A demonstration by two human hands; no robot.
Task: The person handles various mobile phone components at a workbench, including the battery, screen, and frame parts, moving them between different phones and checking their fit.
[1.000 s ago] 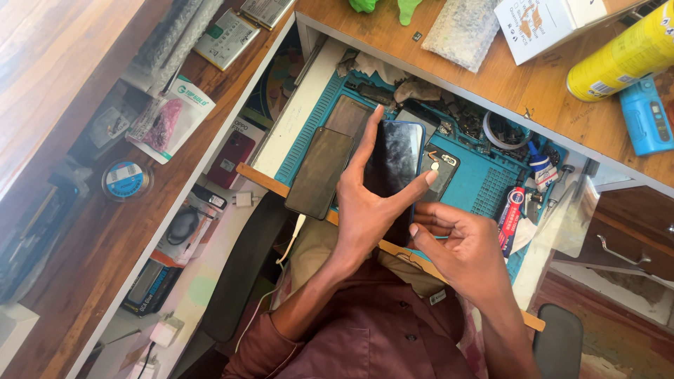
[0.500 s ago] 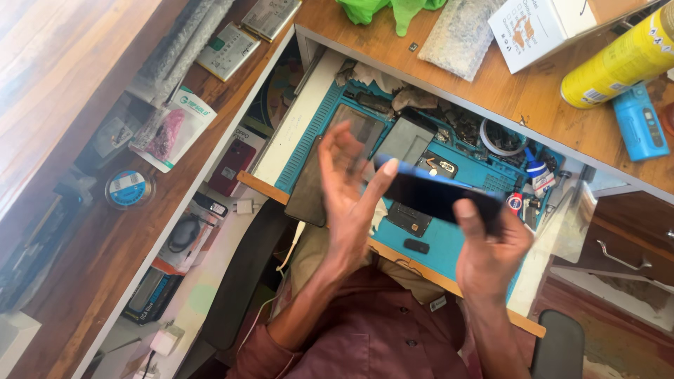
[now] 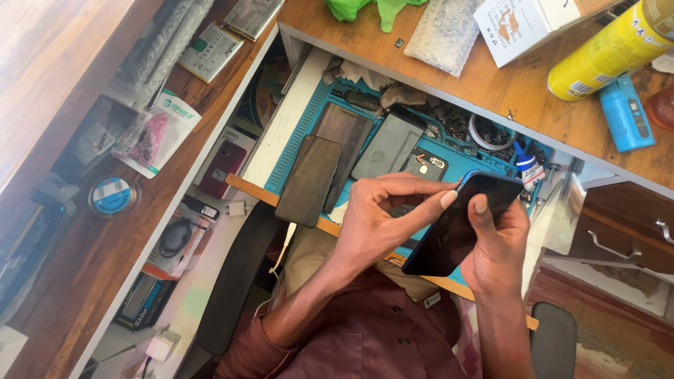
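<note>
Left hand (image 3: 382,224) back on phone (image 3: 460,224), pinching top edge; right hand (image 3: 495,242) grips it (screen up), above blue mat (image 3: 295,151) edge.

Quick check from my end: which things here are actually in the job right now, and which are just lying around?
In hand:
- black phone, held by the right hand
- left hand, fingertips at the phone's top edge

Lying about:
- dark phone panels on the teal mat
- yellow spray can
- blue bottle
- glue tube
</note>
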